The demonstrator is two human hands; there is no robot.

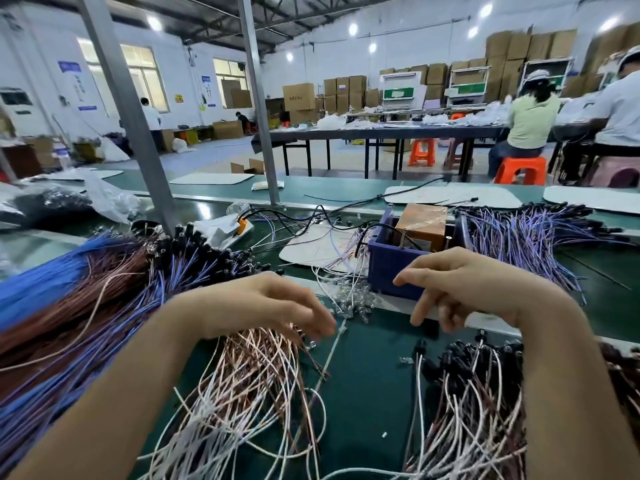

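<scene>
While the left hand point(270, 303) is down on the pink-and-white wire pile point(242, 386), its fingers curl into the pile's top end and blur out, so can't tell if they pinch a wire or just touch. The right hand point(460, 282) hangs in the air just in front of the blue bin point(391, 268), fingers loosely bent, nothing in it, touching nothing. That pile lies on the green table point(367, 375), fanned toward the near edge, under and below the left hand. One loose wire point(330, 351) with a clear tip lies between the hands, just right of the pile. A small heap of clear parts point(353, 299) sits by the bin's near-left corner, just past the left fingertips. The bin holds an orange box point(420, 225). Beside the right forearm lies a bundle of black-tipped wires point(467, 393). Far left, a blue wire bundle point(41, 271) and a brown wire bundle point(104, 275) lie side by side, black plugs at their far ends. To the right of the bin spread purple wires point(519, 233). Background has a seated person point(530, 123) on an orange stool point(519, 169) at another table, well apart.
</scene>
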